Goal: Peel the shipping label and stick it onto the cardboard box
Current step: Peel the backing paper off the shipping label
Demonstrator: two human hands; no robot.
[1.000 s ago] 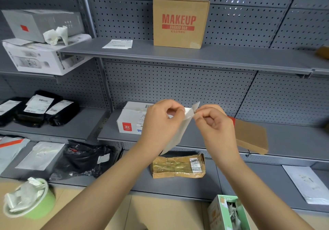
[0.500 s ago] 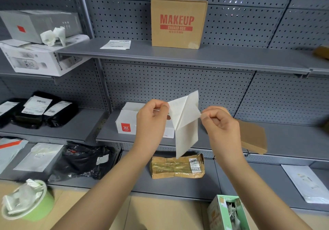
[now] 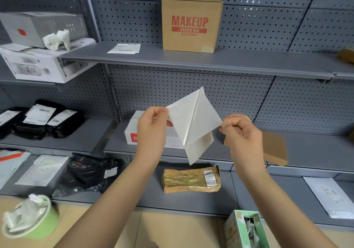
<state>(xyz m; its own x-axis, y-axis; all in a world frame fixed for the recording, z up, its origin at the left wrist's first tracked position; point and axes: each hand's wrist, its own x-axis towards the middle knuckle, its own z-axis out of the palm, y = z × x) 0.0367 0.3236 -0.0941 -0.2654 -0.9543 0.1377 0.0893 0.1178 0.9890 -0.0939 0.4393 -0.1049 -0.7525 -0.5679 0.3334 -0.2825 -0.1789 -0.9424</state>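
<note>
The shipping label [image 3: 193, 121] is held up in mid-air between both hands, in front of the middle shelf [image 3: 306, 148], with its two layers partly split along a diagonal line, so the peeling step looks to be in hand and not yet finished. Which layer is the sticky label and which the backing cannot be told. The left hand [image 3: 153, 130] has its grip closed tight on the sheet's left corner between thumb and forefinger; the right hand [image 3: 241, 132] has its grip pinched shut on the right corner. The next move probably calls for drawing the hands apart until the layers separate, without letting the sticky side fold onto itself, then carrying it to a cardboard box, likely the one marked MAKEUP [image 3: 191, 24] on the upper shelf.
</note>
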